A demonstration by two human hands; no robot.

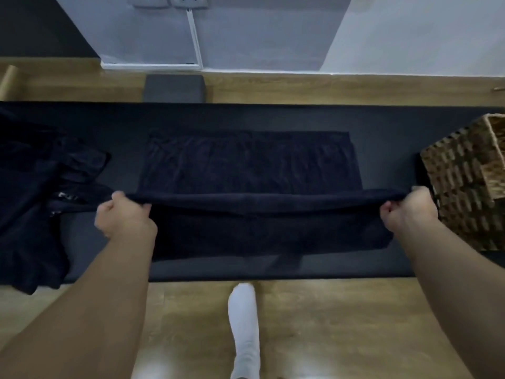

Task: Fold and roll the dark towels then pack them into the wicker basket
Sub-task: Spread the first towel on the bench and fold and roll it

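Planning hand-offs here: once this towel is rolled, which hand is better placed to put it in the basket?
Probably the right hand: it grips one end of the towel just beside the wicker basket, while the left hand holds the other end, next to the pile of dark towels.

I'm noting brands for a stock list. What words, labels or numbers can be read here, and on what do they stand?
No text here can be read.
The white marks on the heap of dark towels at the left: perhaps a printed label, too blurred to read.
The stretched towel, the basket and the wall sockets: no writing shows.
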